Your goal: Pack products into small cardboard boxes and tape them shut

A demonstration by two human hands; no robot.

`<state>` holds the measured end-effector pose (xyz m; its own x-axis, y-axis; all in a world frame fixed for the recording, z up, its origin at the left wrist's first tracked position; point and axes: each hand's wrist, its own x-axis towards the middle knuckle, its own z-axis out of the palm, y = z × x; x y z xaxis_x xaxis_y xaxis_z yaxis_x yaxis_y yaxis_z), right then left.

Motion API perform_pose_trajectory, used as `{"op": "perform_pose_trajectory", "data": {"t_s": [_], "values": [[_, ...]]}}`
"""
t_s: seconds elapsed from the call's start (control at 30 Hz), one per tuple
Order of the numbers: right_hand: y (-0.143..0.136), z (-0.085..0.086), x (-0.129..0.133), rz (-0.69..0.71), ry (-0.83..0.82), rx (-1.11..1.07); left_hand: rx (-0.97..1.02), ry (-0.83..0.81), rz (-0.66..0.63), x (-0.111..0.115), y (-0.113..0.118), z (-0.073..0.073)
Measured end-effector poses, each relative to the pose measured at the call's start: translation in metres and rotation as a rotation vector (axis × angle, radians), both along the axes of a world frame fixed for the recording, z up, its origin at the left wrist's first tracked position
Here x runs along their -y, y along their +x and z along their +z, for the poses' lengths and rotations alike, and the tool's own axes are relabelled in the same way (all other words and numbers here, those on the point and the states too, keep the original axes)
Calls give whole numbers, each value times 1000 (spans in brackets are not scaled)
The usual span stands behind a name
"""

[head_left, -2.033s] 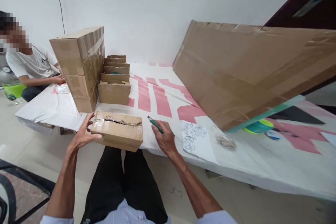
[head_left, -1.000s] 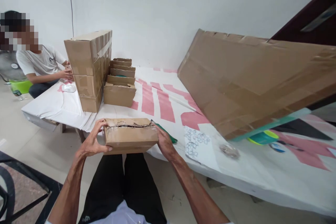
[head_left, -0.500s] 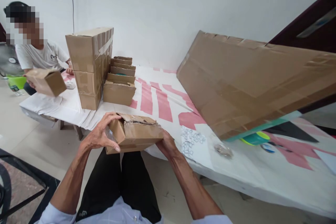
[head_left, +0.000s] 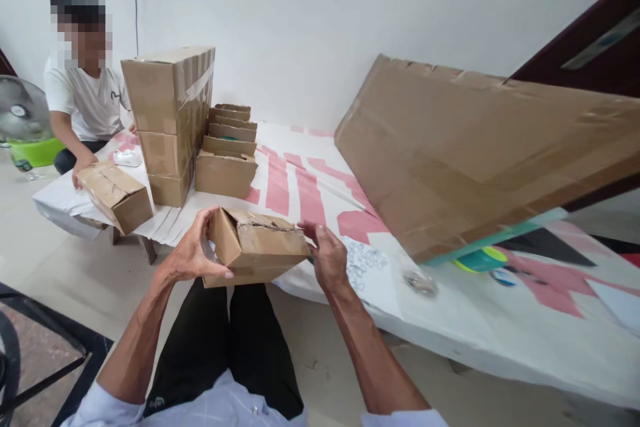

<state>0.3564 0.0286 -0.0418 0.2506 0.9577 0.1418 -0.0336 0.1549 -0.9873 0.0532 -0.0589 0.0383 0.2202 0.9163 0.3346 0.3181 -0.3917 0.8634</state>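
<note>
The small cardboard box (head_left: 255, 245) is held off the table (head_left: 500, 320), just in front of its near edge and above the person's lap; its left end flap stands open and its top seam is torn; the left hand (head_left: 193, 250) clasps that open left end, fingers curled over the top corner and thumb along the lower edge; the right hand (head_left: 325, 255) sits at the box's right end, fingers partly spread and touching it, whether it grips I cannot tell. Beyond the box stands a stack of taped cartons (head_left: 170, 123); left of the box a co-worker's hand (head_left: 80, 170) rests on another carton (head_left: 116, 195); right of the box leans a large flat cardboard sheet (head_left: 475, 147).
</note>
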Motion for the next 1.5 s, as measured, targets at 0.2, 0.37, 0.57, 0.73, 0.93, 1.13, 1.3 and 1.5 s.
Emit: {"op": "perform_pose_trajectory", "data": {"t_s": [0.2,0.37,0.57,0.73,0.93,1.13,1.3,1.5], "values": [[-15,19,14,31,137,365,-155,-5,-31,2,6,0],[-14,31,16,15,240,455,-206,3,19,10,4,11],[-46,114,49,4,838,716,-343,79,156,12,8,38],[-83,146,62,300,1064,1042,-369,135,141,8,22,40],[-91,147,48,343,997,1463,-337,164,117,7,32,36],[-91,148,48,373,977,1545,-353,184,140,5,36,33],[-89,149,48,382,991,1550,-351,181,133,6,38,36],[-90,146,44,395,992,1529,-352,184,119,6,40,38]]}}
